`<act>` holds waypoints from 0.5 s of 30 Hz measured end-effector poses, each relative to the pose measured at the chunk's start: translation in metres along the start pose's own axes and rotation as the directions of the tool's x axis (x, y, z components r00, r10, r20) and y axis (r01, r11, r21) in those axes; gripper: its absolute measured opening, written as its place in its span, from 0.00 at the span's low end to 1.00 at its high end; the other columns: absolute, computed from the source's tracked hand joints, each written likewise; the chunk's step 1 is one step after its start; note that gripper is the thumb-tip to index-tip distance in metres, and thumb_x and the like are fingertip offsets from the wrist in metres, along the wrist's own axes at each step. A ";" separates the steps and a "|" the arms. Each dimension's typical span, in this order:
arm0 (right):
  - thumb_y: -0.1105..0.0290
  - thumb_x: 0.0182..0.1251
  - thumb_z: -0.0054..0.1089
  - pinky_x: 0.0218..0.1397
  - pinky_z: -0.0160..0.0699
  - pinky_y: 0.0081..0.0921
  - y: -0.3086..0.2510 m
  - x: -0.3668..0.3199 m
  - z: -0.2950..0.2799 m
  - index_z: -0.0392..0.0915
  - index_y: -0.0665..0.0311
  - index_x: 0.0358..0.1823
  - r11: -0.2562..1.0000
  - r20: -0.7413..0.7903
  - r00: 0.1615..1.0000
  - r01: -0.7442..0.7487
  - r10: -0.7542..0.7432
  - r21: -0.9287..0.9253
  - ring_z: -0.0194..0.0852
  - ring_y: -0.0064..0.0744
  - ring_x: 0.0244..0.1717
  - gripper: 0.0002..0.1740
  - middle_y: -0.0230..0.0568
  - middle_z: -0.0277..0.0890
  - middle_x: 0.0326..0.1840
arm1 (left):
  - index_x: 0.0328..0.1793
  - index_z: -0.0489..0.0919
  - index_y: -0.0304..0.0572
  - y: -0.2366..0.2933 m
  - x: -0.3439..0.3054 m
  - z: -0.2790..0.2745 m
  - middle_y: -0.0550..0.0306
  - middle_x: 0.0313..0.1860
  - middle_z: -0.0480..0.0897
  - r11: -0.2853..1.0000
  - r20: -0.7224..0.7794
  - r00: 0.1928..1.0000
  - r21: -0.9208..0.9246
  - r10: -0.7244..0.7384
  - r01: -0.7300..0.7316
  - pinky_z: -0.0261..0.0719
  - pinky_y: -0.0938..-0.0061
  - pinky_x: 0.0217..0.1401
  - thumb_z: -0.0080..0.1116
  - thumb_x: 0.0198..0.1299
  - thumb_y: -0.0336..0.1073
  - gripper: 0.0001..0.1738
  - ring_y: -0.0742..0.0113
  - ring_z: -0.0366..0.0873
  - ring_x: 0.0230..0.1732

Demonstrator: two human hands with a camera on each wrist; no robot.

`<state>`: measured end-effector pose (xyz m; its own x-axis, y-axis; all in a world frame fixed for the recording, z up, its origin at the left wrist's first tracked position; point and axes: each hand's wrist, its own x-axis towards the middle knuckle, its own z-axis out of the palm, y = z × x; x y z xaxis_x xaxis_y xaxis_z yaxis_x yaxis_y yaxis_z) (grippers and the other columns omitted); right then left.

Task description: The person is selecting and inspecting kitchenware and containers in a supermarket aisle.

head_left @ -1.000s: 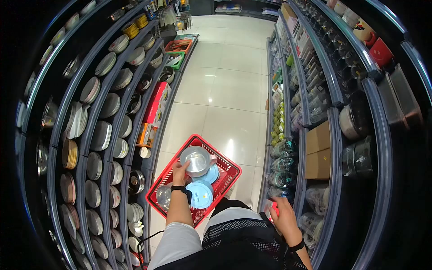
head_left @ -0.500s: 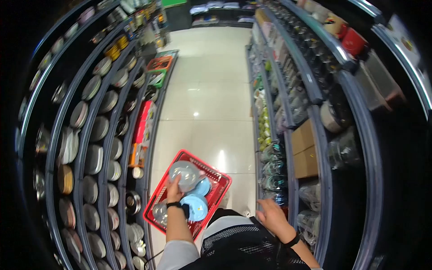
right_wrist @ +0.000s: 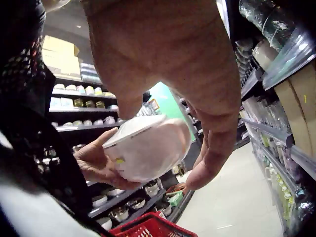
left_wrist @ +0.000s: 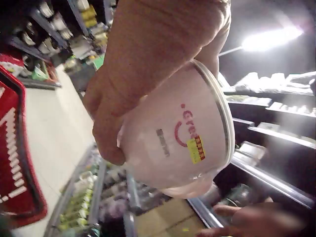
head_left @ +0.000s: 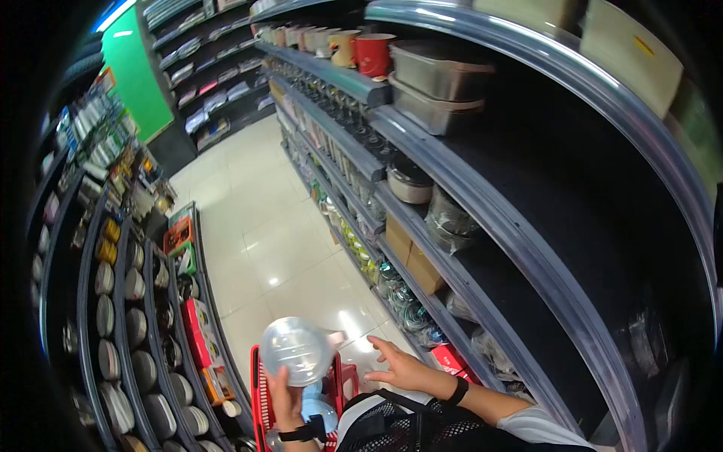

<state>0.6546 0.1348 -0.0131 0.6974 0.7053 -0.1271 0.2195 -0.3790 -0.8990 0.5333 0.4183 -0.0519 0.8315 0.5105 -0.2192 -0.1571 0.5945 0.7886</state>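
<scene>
Head view, with both wrist views. The left hand grips a clear plastic bowl from below at the lower middle of the frame, its fingers curled round the wall. The bowl is held up over the far rim of the red basket. It lies tilted: in the left wrist view the bowl shows its rim edge-on at the right of the frame, with a printed label and a yellow sticker on the wall facing the camera.

The right hand is just right of the bowl and level with it, with a gap between them. Its fingers are spread and hold nothing. In the right wrist view the bowl sits in the middle of the frame below the right hand. The left hand cups it from the left. The left hand therefore carries the bowl alone, and the right is the nearer free hand.

Against the frame half a second earlier, the bowl has risen from low over the blue lids in the basket. The right hand has come in from the shelf side, and the camera has swung toward the right-hand shelving.
</scene>
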 end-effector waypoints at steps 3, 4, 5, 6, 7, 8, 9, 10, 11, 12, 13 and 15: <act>0.64 0.66 0.74 0.53 0.86 0.32 -0.001 -0.005 -0.013 0.43 0.61 0.84 0.987 -0.116 0.993 -0.007 0.026 0.162 0.80 0.44 0.61 0.55 0.59 0.61 0.75 | 0.83 0.52 0.51 -0.011 0.003 0.067 0.47 0.74 0.66 0.998 0.141 0.988 0.029 -0.065 0.062 0.71 0.52 0.75 0.70 0.59 0.34 0.50 0.51 0.67 0.73; 0.67 0.67 0.73 0.53 0.86 0.31 0.002 -0.009 -0.019 0.43 0.61 0.84 0.951 -0.204 0.977 0.005 0.061 0.309 0.80 0.41 0.61 0.53 0.57 0.62 0.74 | 0.83 0.51 0.51 -0.012 0.000 0.092 0.48 0.74 0.65 0.994 0.156 0.984 0.068 -0.091 0.081 0.70 0.53 0.76 0.72 0.58 0.35 0.52 0.51 0.67 0.74; 0.71 0.67 0.72 0.53 0.86 0.31 0.005 -0.013 -0.026 0.43 0.61 0.84 0.894 -0.283 0.953 0.032 0.108 0.448 0.79 0.38 0.61 0.53 0.56 0.63 0.72 | 0.84 0.49 0.51 -0.014 -0.004 0.115 0.48 0.74 0.65 0.989 0.171 0.978 0.107 -0.116 0.098 0.69 0.53 0.76 0.73 0.56 0.36 0.54 0.51 0.66 0.74; 0.71 0.67 0.72 0.53 0.86 0.31 0.008 -0.020 -0.035 0.43 0.61 0.84 0.891 -0.296 0.949 0.039 0.109 0.453 0.79 0.38 0.61 0.53 0.56 0.63 0.72 | 0.84 0.49 0.51 -0.020 -0.005 0.130 0.48 0.74 0.65 0.988 0.183 0.976 0.118 -0.120 0.099 0.69 0.53 0.76 0.73 0.56 0.36 0.54 0.51 0.66 0.74; 0.72 0.67 0.72 0.52 0.86 0.30 0.012 -0.029 -0.046 0.43 0.62 0.84 0.881 -0.341 0.934 0.070 0.107 0.468 0.79 0.36 0.59 0.53 0.54 0.63 0.71 | 0.84 0.48 0.51 -0.025 -0.006 0.143 0.48 0.75 0.64 0.984 0.217 0.966 0.137 -0.142 0.114 0.68 0.54 0.77 0.74 0.55 0.37 0.56 0.52 0.65 0.74; 0.72 0.67 0.72 0.50 0.87 0.28 0.016 -0.039 -0.058 0.43 0.63 0.84 0.871 -0.387 0.916 0.103 0.106 0.481 0.79 0.34 0.57 0.53 0.53 0.64 0.70 | 0.84 0.46 0.51 -0.031 -0.007 0.156 0.48 0.75 0.63 0.979 0.252 0.954 0.156 -0.164 0.128 0.67 0.55 0.77 0.75 0.54 0.37 0.59 0.52 0.64 0.75; 0.73 0.67 0.72 0.49 0.87 0.27 0.016 -0.049 -0.069 0.43 0.64 0.84 0.859 -0.432 0.895 0.136 0.107 0.493 0.80 0.32 0.56 0.53 0.52 0.65 0.69 | 0.84 0.46 0.51 -0.034 -0.010 0.172 0.48 0.75 0.63 0.977 0.266 0.949 0.168 -0.169 0.127 0.67 0.55 0.77 0.75 0.54 0.37 0.59 0.52 0.64 0.75; 0.76 0.68 0.70 0.50 0.86 0.26 0.014 -0.063 -0.075 0.44 0.64 0.84 0.845 -0.484 0.866 0.165 0.123 0.509 0.79 0.30 0.55 0.51 0.50 0.67 0.68 | 0.84 0.45 0.51 -0.036 -0.017 0.189 0.48 0.75 0.62 0.975 0.307 0.936 0.192 -0.172 0.116 0.66 0.56 0.78 0.75 0.53 0.37 0.59 0.52 0.63 0.75; 0.76 0.68 0.70 0.50 0.86 0.26 0.010 -0.075 -0.083 0.44 0.64 0.84 0.841 -0.500 0.857 0.174 0.127 0.512 0.79 0.30 0.55 0.51 0.50 0.67 0.68 | 0.84 0.44 0.50 -0.040 -0.023 0.201 0.47 0.76 0.61 0.971 0.347 0.921 0.214 -0.176 0.105 0.65 0.57 0.78 0.75 0.53 0.37 0.60 0.52 0.62 0.76; 0.77 0.68 0.69 0.51 0.86 0.25 0.006 -0.086 -0.090 0.45 0.64 0.84 0.821 -0.564 0.814 0.224 0.138 0.525 0.79 0.30 0.55 0.50 0.49 0.67 0.68 | 0.84 0.44 0.48 -0.048 -0.023 0.208 0.45 0.76 0.60 0.968 0.397 0.899 0.229 -0.184 0.097 0.65 0.58 0.78 0.75 0.53 0.36 0.59 0.53 0.62 0.76; 0.77 0.69 0.68 0.51 0.85 0.25 0.003 -0.097 -0.098 0.46 0.64 0.84 0.801 -0.622 0.768 0.274 0.151 0.532 0.79 0.29 0.55 0.49 0.47 0.68 0.68 | 0.84 0.44 0.48 -0.053 -0.027 0.216 0.45 0.76 0.60 0.967 0.407 0.894 0.238 -0.189 0.096 0.65 0.58 0.78 0.75 0.53 0.36 0.59 0.53 0.62 0.76; 0.78 0.70 0.66 0.52 0.86 0.27 -0.006 -0.117 -0.113 0.49 0.64 0.83 0.771 -0.706 0.685 0.349 0.178 0.533 0.79 0.28 0.54 0.45 0.44 0.70 0.67 | 0.84 0.42 0.46 -0.062 -0.033 0.239 0.43 0.76 0.59 0.915 0.449 0.852 0.395 -0.268 0.080 0.65 0.58 0.78 0.73 0.54 0.36 0.59 0.53 0.61 0.76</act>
<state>0.6482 -0.0130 0.0548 0.9988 -0.0070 0.0486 0.0486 0.2731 -0.9608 0.6431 0.2162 0.0442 0.9900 -0.0031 -0.1408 0.1336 0.3392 0.9312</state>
